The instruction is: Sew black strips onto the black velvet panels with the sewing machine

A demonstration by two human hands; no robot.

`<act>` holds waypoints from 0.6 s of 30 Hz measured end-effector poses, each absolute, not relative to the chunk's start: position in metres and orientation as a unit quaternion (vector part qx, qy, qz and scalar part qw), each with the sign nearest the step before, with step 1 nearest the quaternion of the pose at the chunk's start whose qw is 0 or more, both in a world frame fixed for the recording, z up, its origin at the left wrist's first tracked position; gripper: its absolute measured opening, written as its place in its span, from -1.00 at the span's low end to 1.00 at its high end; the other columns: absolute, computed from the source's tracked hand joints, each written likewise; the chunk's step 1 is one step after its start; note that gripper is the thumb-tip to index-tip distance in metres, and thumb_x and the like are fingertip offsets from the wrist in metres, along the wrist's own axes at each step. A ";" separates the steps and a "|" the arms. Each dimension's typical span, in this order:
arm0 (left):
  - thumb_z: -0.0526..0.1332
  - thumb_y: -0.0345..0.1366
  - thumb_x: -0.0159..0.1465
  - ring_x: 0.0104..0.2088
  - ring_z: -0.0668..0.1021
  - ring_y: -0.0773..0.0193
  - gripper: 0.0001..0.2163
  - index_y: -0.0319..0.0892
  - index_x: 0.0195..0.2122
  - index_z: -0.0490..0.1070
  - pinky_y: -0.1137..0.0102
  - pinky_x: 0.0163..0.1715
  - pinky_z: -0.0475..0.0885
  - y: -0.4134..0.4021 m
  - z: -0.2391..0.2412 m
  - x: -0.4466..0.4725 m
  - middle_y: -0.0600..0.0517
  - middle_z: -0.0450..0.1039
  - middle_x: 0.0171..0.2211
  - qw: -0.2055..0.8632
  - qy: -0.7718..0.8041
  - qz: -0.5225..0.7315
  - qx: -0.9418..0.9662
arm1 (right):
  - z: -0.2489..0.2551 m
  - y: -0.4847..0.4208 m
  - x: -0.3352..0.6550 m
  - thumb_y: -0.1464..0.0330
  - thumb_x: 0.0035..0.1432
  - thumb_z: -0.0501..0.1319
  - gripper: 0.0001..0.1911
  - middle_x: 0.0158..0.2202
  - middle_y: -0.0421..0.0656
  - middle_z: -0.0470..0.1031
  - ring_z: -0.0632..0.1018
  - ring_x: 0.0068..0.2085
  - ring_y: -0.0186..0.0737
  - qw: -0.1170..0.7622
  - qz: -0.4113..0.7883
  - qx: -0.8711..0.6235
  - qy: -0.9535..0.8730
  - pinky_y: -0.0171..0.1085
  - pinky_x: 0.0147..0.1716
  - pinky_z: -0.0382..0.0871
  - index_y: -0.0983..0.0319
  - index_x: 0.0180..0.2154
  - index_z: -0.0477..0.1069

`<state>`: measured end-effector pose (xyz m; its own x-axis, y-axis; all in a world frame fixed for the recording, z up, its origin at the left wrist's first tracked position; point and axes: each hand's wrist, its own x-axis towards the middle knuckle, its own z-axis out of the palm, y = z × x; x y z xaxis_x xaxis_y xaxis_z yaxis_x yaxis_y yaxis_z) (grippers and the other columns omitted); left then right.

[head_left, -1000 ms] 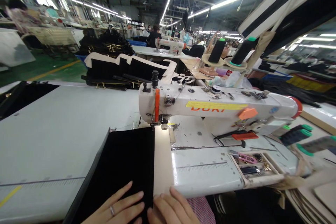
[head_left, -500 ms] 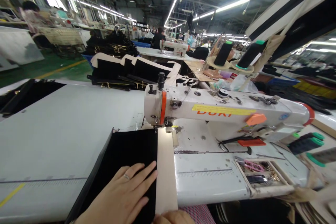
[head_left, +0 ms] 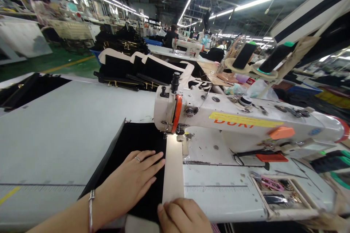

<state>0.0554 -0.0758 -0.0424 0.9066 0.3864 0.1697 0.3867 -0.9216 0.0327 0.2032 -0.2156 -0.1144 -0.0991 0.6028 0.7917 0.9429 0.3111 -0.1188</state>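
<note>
- Resting flat on the black panel (head_left: 144, 136), the left hand (head_left: 136, 178) was unclenched and gripped nothing that I could see; its fingertips lay just beside the pale strip (head_left: 174, 174). I noticed a ring (head_left: 137, 158) on one finger and a bracelet (head_left: 91, 207) at the wrist.
- Over the strip's near end, the right hand (head_left: 186, 216) had its fingers bent, with the thumb by the panel's edge; from my remote view I could not tell whether it pinched the material or only pressed on it.
- Panel and strip lay side by side on the table (head_left: 68, 131), and I saw their far ends at the needle end of the white sewing machine (head_left: 201, 107), where light brightened the strip.
- To the right of the hands, I made out a compartmented tray (head_left: 294, 214) with a pink tool (head_left: 270, 184) in it.
- Beyond the machine, black pieces with pale edges (head_left: 161, 68) lay overlapping, and dark thread spools (head_left: 244, 56) stood farther right.
</note>
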 end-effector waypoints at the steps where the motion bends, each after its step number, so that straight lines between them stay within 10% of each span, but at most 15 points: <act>1: 0.15 -0.33 0.36 0.21 0.38 0.03 -0.56 -0.03 0.27 0.27 0.10 0.15 0.28 -0.075 -0.042 0.056 0.03 0.32 0.27 0.006 -0.200 -0.093 -0.975 | -0.114 -0.214 0.207 0.37 0.35 0.00 -0.71 -0.47 -0.20 0.56 0.53 -0.49 -0.20 0.389 -0.207 -0.538 -0.719 -0.22 -0.52 0.35 0.21 -0.21 0.50; 18: 0.05 -0.53 0.34 -0.07 0.58 0.30 -0.62 -0.01 0.07 0.43 0.42 -0.02 0.49 -0.087 -0.049 0.034 0.08 0.58 -0.02 -0.114 -0.037 -0.152 -0.981 | -0.100 -0.199 0.233 0.32 0.38 0.08 -0.76 -0.25 -0.23 0.62 0.57 -0.28 -0.28 0.432 -0.073 -0.535 -0.722 -0.32 -0.26 0.51 0.12 -0.15 0.54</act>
